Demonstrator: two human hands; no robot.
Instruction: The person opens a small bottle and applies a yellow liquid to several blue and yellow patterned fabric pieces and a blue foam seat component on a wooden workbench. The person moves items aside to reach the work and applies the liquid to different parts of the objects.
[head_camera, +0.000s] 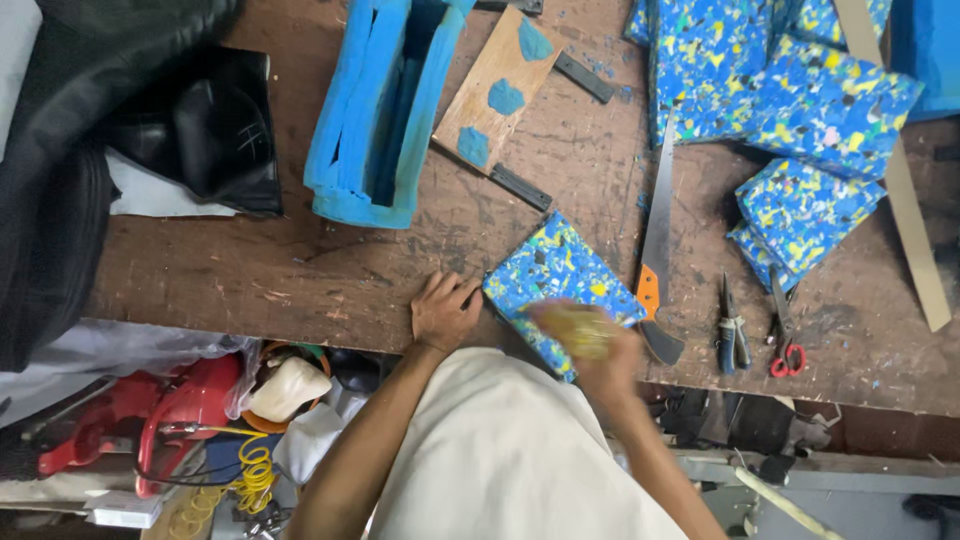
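Pressing down near the front edge of the worn wooden bench (330, 280), the left hand (442, 312) lies with fingers loosely curled, touching the corner of a blue speckled block (556, 275) but gripping nothing. The right hand (590, 345) is blurred over the block's near end, its grip closed around a yellowish pad (578, 328). A handsaw (657, 235) lies just beside the block, with pliers (733, 335) and red-handled scissors (785, 335) further right.

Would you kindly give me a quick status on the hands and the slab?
Left hand flat on bench, steadying speckled slab. Right hand blurred, gripping yellowish pad on slab. Saw close beside, apart from slab.
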